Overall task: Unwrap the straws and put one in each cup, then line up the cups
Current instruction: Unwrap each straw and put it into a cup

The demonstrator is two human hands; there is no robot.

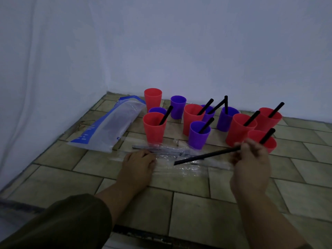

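Black straw [206, 156], unwrapped, one.
Our right hand [251, 159] pinches it, axis 3-to-9 o'clock; empty red cup [153, 98] at 10 o'clock; left hand [137, 161] on wrappers [179, 169], grip unclear.

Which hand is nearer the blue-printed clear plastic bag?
Left. The left hand rests on crinkled clear wrappers just front-right of the blue-printed clear plastic bag; the right hand, pinching a loose black plastic straw, is far off to its right.
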